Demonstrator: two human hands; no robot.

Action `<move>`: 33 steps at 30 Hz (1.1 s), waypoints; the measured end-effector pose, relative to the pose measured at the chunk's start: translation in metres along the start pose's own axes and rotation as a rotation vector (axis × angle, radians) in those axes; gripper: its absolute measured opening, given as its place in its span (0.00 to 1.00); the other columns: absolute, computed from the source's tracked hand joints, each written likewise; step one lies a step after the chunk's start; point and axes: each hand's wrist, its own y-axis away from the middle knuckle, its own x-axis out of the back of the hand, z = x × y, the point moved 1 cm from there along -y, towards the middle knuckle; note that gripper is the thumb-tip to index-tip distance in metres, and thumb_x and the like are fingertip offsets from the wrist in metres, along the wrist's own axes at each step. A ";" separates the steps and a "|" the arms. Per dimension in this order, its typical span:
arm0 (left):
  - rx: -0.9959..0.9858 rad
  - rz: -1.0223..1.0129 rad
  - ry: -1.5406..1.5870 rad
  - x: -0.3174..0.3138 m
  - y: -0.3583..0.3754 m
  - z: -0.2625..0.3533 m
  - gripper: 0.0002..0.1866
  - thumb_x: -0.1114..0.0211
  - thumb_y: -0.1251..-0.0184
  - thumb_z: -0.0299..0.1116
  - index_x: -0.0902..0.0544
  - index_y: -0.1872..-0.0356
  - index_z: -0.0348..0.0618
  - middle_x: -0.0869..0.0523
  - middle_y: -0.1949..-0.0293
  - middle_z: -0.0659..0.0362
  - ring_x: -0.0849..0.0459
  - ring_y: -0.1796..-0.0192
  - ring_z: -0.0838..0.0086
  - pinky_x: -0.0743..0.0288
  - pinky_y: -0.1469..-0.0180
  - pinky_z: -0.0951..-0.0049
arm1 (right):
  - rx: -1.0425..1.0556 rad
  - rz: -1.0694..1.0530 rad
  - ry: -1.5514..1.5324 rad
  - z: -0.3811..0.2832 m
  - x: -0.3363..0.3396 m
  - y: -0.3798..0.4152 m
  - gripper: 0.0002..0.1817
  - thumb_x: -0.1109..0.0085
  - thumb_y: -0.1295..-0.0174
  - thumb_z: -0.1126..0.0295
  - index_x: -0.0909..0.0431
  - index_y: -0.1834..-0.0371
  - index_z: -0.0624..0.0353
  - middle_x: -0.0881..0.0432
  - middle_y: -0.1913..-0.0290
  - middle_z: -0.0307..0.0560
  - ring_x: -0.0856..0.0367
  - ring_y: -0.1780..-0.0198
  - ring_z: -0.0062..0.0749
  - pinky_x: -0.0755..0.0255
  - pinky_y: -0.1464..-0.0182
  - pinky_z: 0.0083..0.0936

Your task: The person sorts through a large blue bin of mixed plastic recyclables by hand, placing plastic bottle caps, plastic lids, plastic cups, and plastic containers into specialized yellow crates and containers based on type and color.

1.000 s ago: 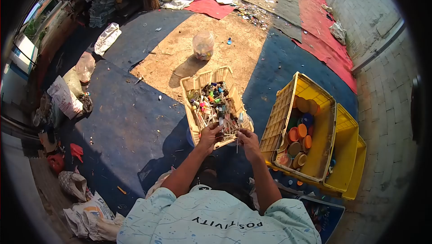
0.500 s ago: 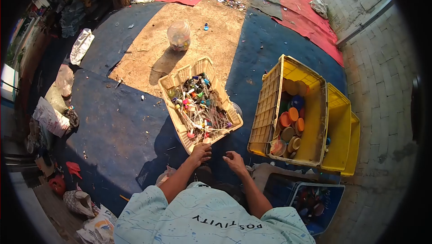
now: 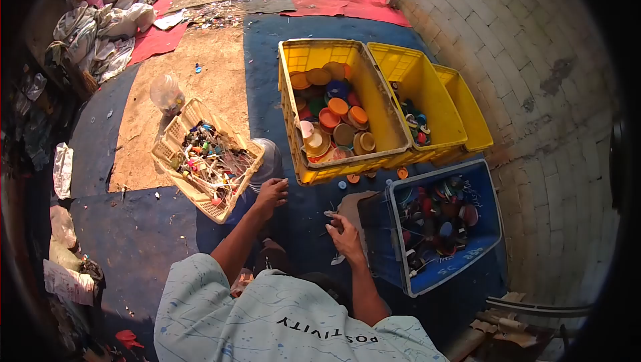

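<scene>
My left hand (image 3: 272,195) is just right of the cream basket (image 3: 215,214), near a clear round container (image 3: 267,161). Its fingers are slightly apart, with nothing visible in them. Small mixed caps and thin pale sticks (image 3: 217,165) fill the basket. Between the cream basket and the blue crate (image 3: 444,272), my right hand (image 3: 345,236) is closed on a small whitish piece (image 3: 330,214) at its fingertips. Dark and red lids (image 3: 444,218) lie inside the blue crate.
A yellow crate (image 3: 387,105) holds large round lids (image 3: 338,106); two more yellow crates (image 3: 434,105) (image 3: 471,111) stand beside it. A clear jar (image 3: 167,95) is behind the cream basket. Sacks (image 3: 107,28) lie at far left, and a block wall (image 3: 541,95) rises at right.
The view has turned right, bringing the blue crate fully into sight. My hands are now farther from the cream basket's front edge, and a whitish piece shows at my right fingertips.
</scene>
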 end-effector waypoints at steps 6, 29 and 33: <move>-0.056 -0.059 0.118 -0.136 0.074 -0.064 0.13 0.35 0.34 0.44 0.22 0.59 0.48 0.19 0.64 0.67 0.22 0.65 0.80 0.28 0.61 0.72 | -0.025 0.140 -0.272 0.089 0.105 0.136 0.23 0.37 0.39 0.66 0.26 0.42 0.66 0.18 0.52 0.50 0.19 0.54 0.28 0.24 0.51 0.23; 0.089 -0.471 -0.172 -0.528 0.153 -0.292 0.23 0.39 0.32 0.49 0.24 0.83 0.45 0.21 0.82 0.62 0.27 0.79 0.80 0.37 0.74 0.79 | -0.386 0.754 -0.756 0.318 0.339 0.332 0.17 0.39 0.37 0.67 0.24 0.47 0.61 0.19 0.62 0.38 0.22 0.62 0.19 0.30 0.61 0.17; 0.143 -0.363 -0.205 -0.576 0.127 -0.320 0.23 0.38 0.32 0.49 0.23 0.83 0.44 0.21 0.81 0.62 0.28 0.79 0.81 0.37 0.73 0.80 | -0.367 0.671 -0.604 0.338 0.406 0.302 0.17 0.40 0.37 0.69 0.24 0.47 0.62 0.19 0.63 0.38 0.22 0.63 0.18 0.29 0.61 0.18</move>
